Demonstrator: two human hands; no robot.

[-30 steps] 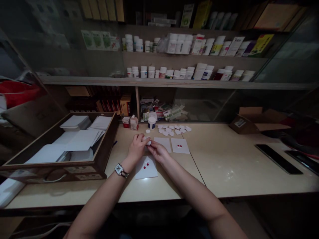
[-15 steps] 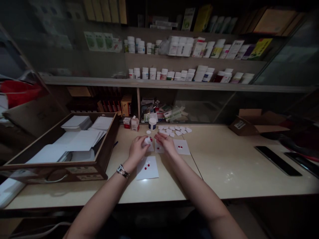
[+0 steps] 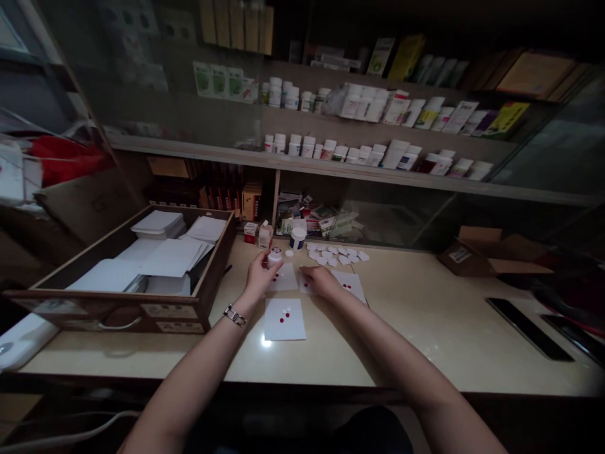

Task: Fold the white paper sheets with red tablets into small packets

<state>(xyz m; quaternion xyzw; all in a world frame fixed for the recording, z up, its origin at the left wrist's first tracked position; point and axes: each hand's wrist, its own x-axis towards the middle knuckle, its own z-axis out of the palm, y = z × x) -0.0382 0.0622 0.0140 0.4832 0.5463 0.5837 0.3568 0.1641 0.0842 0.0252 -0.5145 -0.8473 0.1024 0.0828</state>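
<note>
My left hand (image 3: pixel 259 277) is wrapped round a small white pill bottle (image 3: pixel 274 257), held upright with its mouth uncapped and red pills at the top. Behind it lies a white cap (image 3: pixel 289 253). My right hand (image 3: pixel 320 281) is low over a white paper square (image 3: pixel 358 294), its fingers curled together; whatever they hold is hidden. Red and white pills lie on that paper area. Another paper square (image 3: pixel 289 285) with red pills lies between my hands. Nearer me, a third paper square (image 3: pixel 295 329) bears two red pills and white tablets.
A wooden drawer (image 3: pixel 196 309) full of white paper stands at left. Behind my hands are a white jar with a blue label (image 3: pixel 297 239), a small carton (image 3: pixel 265 234) and several white paper pieces (image 3: pixel 344 259). Right are a cardboard box (image 3: pixel 477 258) and a dark phone (image 3: pixel 528 329). Bottle shelves rise behind.
The bottle in my left hand has gone from tilted to upright. My right hand has moved away from its mouth and down to the paper, fingers now curled. The camera view has shifted.
</note>
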